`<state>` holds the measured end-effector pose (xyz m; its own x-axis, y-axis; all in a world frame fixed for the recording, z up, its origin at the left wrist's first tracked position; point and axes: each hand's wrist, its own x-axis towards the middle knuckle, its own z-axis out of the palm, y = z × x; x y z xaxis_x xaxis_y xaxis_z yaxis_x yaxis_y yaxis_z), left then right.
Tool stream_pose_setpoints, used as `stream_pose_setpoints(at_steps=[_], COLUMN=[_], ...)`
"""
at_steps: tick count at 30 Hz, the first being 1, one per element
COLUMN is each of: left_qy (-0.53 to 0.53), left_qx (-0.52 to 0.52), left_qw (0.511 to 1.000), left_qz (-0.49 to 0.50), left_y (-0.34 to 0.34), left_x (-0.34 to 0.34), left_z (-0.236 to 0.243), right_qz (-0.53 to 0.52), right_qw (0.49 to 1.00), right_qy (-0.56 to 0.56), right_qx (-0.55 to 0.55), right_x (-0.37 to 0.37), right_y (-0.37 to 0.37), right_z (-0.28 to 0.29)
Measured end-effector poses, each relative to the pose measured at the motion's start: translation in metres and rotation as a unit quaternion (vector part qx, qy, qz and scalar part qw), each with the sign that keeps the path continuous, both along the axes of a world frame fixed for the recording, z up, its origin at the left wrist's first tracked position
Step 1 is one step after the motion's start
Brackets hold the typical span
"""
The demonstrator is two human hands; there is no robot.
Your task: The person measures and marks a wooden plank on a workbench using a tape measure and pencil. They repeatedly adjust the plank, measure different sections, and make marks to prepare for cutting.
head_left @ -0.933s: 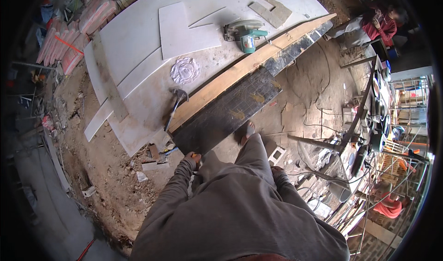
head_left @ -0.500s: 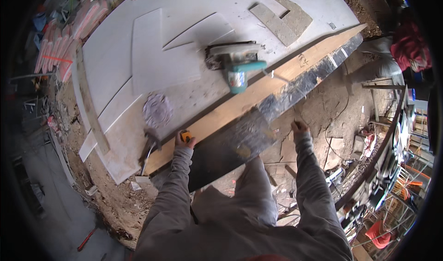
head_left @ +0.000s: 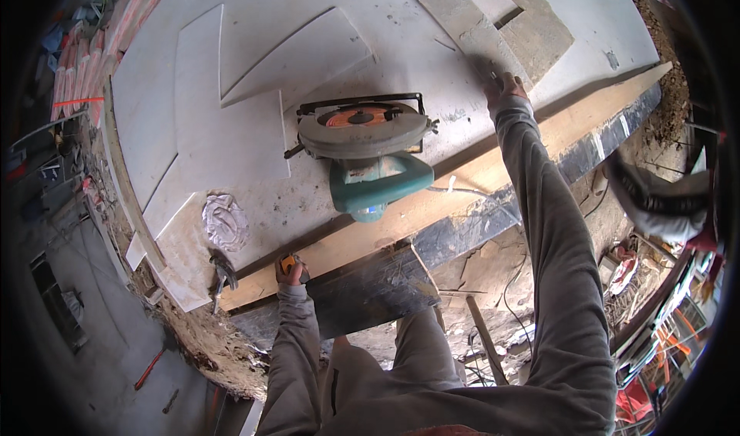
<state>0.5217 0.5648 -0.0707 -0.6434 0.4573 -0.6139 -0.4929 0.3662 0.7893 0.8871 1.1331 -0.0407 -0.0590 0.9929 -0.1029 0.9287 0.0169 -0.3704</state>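
My left hand (head_left: 291, 272) is closed around a yellow and black tape measure (head_left: 287, 264) at the near edge of the wooden board (head_left: 370, 239). Stretched out across that board, my right hand (head_left: 506, 89) hovers at or touches a grey, rough strip (head_left: 470, 23). Its fingers are curled, and a small thing at their tips is too small to name. Between my hands a teal circular saw (head_left: 378, 178) lies on the white sheet (head_left: 408, 58), its orange disc facing up. A claw hammer (head_left: 222, 272) rests left of my left hand.
Cut white panels (head_left: 231, 120) and a crumpled pale cloth (head_left: 225, 222) lie on the sheet. A dark stained panel (head_left: 378, 289) juts toward me below the board. The saw's cable (head_left: 474, 191) crosses the board. Another person's leg (head_left: 663, 197) shows at the right.
My right hand has swung up and forward from beside the board to the grey strip. My left hand still grips the tape measure. The view has shifted.
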Motion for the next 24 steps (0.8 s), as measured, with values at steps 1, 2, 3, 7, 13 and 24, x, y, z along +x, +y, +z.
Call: stream_pose_setpoints(at_steps=[1,2,3,7,13,24], left_qy=[0.003,0.01,0.012,-0.051,0.143,-0.013], left_qx=[0.008,0.011,0.015,0.011,-0.01,-0.023], left_qw=[1.0,1.0,1.0,0.998,0.983,1.0], left_qz=[-0.006,-0.012,-0.017,0.045,-0.114,0.006], left_y=[0.002,-0.005,-0.006,-0.021,-0.021,-0.007], left_x=[-0.001,-0.007,-0.006,-0.013,-0.005,-0.007], left_z=[-0.001,0.0,0.002,-0.014,-0.006,0.007], right_qz=[0.013,0.026,0.037,0.02,0.139,0.16], right_qw=[1.0,0.999,0.998,0.993,0.984,0.942], right_qy=[-0.011,-0.018,-0.045,-0.017,-0.051,-0.269], right_qx=[-0.005,-0.015,-0.017,0.115,0.099,-0.12], right_x=[0.001,-0.001,0.004,0.043,0.027,-0.036], right_y=[0.007,0.01,0.016,0.069,0.106,0.144], right_z=[-0.001,-0.004,-0.008,-0.008,0.017,0.064])
